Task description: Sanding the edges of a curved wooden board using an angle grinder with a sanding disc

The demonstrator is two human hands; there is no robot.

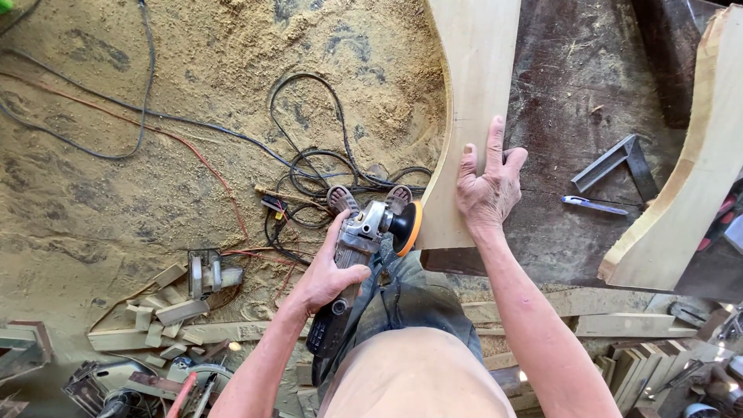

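My left hand (329, 275) grips the grey body of an angle grinder (357, 244). Its orange sanding disc (408, 226) stands against the curved left edge of a pale wooden board (472, 85). My right hand (489, 184) lies flat on the near end of that board, fingers spread, pressing it onto the dark workbench (580, 101). The grinder's cable runs down past my leg.
A second curved pale board (685, 178) lies at the right. A metal try square (615, 162) and a blue pen (594, 205) rest on the bench. Black and red cables (309, 155) snake over the sawdust floor. Wood offcuts (166, 317) and power tools (116, 383) lie at lower left.
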